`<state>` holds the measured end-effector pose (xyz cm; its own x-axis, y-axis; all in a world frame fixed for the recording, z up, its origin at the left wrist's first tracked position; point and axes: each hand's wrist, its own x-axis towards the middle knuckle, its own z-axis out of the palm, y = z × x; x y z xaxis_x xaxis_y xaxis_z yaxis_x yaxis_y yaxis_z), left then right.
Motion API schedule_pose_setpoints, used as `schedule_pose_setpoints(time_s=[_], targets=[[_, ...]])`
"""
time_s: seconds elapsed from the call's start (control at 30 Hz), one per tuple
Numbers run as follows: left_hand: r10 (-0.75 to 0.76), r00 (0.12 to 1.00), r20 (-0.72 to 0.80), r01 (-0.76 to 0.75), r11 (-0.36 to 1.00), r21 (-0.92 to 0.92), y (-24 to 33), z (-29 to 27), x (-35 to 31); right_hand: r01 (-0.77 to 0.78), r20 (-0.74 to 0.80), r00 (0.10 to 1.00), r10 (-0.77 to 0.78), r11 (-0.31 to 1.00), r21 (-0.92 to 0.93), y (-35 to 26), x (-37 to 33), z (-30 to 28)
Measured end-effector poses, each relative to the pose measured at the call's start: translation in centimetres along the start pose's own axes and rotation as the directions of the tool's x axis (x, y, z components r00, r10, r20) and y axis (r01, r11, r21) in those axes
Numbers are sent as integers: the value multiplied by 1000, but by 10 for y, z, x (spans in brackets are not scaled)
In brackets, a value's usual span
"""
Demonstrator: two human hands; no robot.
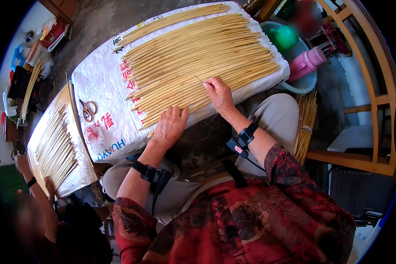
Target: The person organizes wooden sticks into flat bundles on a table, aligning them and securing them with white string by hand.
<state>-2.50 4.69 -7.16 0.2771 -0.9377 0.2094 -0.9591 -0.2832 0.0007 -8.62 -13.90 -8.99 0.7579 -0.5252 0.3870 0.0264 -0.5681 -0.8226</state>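
Note:
A row of pale yellow plant stalks (193,55) lies side by side across a white woven sheet (92,79). My left hand (169,125) bends over the near edge of the row, its fingertips pressed on the nearest stalks. Higher and to the right, my right hand (220,94) pinches a thin needle (199,79) that points up and left over the stalks. Fine pale thread (212,126) hangs in loops below the near edge, between my hands. Scissors (88,111) with brown handles lie on the sheet to the left, above a tangle of white thread (94,135).
At the left, a co-worker's hand (50,187) is by a second board (81,178) with stalks. A tub (301,89) holding a green container (284,37) and a pink jug (310,61) stands right. A stalk bundle (306,121) and wooden chair (376,99) are beside my leg.

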Motion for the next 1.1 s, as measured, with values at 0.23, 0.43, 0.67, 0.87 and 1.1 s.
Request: schedule_pose_setpoints(time_s=[0.23, 0.43, 0.67, 0.87, 1.1], targets=[[-26, 997, -75, 18, 994, -110, -1, 9, -7, 13, 2, 1000, -13, 1000, -5, -2, -1, 1], [-16, 994, -111, 1, 992, -128, 0, 11, -7, -32, -19, 999, 33, 999, 43, -1, -1, 1], [-144, 989, -46, 117, 921, -373, -3, 0, -5, 12, -35, 999, -13, 1000, -5, -3, -3, 2], [-193, 973, 126, 230, 834, -501, -9, -13, 0, -7, -14, 1000, 6, 1000, -1, -5, -3, 1], [-268, 919, 288, 393, 611, -687, -21, 1, -4, -35, -5, 999, 35, 999, -2, -6, -3, 3]])
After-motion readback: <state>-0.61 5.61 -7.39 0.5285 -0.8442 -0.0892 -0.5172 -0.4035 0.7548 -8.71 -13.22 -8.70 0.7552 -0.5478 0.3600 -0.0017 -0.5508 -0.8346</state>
